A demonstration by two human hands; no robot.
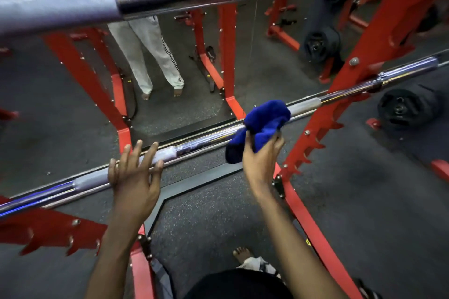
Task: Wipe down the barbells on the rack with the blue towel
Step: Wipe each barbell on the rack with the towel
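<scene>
Resting spread fingers on the lower of two barbells [206, 139], left hand [132, 178]; right hand [261, 155] clutches one blue towel [264, 120].

Towel [263, 124] on lower barbell [209, 139] — rack [315, 133] right.

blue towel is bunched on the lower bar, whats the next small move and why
Probably slide the blue towel along the lower barbell, toward the left hand. The right hand grips the towel bunched over the bar near the red upright, and the left hand rests open on the bar, steadying it. The shaft between the hands looks uncovered.
</scene>
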